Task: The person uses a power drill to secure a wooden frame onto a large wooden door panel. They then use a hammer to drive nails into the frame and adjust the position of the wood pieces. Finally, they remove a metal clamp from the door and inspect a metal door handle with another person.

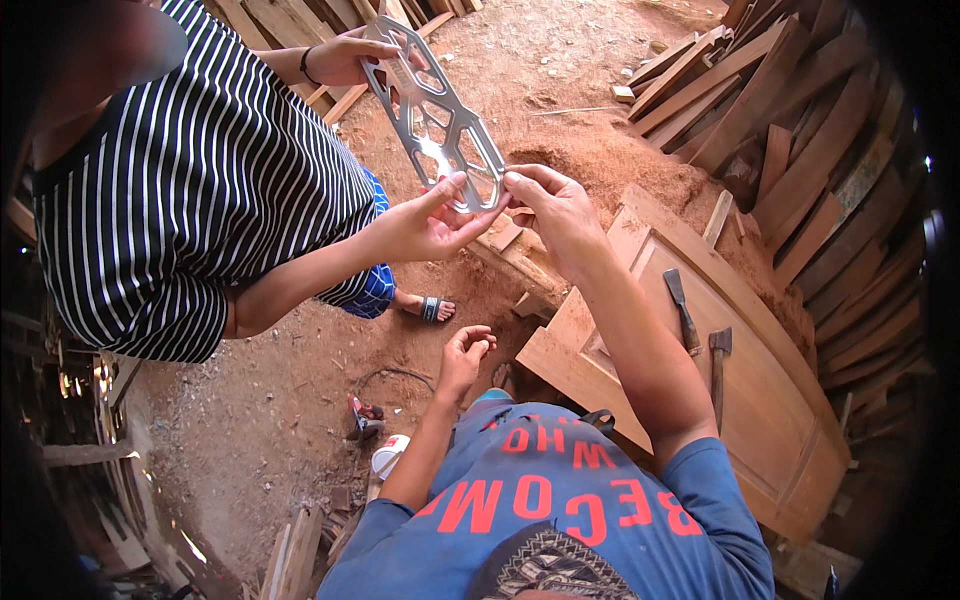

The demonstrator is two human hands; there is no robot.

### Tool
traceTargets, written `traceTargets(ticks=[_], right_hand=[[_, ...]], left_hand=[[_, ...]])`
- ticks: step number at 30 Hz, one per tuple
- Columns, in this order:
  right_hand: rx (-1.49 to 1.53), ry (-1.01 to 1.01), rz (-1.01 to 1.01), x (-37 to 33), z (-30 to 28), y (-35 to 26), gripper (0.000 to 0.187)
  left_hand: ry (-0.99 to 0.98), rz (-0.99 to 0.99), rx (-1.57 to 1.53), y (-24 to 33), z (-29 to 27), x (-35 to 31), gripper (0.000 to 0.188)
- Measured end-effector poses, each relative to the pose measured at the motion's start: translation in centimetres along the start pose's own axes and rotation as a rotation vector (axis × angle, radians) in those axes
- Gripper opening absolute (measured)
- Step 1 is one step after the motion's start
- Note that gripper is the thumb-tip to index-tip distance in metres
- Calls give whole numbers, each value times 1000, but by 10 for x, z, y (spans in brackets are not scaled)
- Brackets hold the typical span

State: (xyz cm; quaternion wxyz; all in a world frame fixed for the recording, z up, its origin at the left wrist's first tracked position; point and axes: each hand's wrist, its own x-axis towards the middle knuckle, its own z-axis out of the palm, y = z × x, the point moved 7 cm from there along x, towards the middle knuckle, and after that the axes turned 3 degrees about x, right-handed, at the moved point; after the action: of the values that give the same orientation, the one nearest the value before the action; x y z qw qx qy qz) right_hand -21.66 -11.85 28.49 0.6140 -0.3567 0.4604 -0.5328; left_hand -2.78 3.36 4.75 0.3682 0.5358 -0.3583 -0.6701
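Observation:
A long silver metal frame with cut-out openings (458,115) is held up at the upper middle. At its near right corner my right hand (553,212) pinches the edge between thumb and fingers. A co-worker's two hands also hold it, one at the far end (345,60) and one under the near end (430,222). Lower down, in front of my blue shirt, my left hand (464,362) is raised with its fingers curled in. The inside of that hand is hidden, so I cannot make out whether it holds anything.
At my right lies a panelled wooden door (765,400), with a chisel (683,305) and a hammer-like tool (719,365) on it. Stacked boards (840,150) line the right side. A red-and-black power tool (364,416) and a white container (388,455) are on the dirt floor.

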Motion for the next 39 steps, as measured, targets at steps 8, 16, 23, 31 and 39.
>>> traceTargets(ticks=[8,16,23,31,39], right_hand=[[130,-100,54,4,7,9,15],[260,-151,4,-3,9,1,13],[296,-156,-38,-20,10,-19,15],[245,-93,-125,-46,-7,-42,14],[204,-47,-190,-68,-17,-57,14]], left_hand=[[1,42,-22,27,-2,14,22],[22,51,-257,81,-4,39,22],[-45,242,-397,141,-9,58,36],[-453,-1550,-1675,274,98,-16,50],[-4,-2068,-1845,301,106,-61,45]])
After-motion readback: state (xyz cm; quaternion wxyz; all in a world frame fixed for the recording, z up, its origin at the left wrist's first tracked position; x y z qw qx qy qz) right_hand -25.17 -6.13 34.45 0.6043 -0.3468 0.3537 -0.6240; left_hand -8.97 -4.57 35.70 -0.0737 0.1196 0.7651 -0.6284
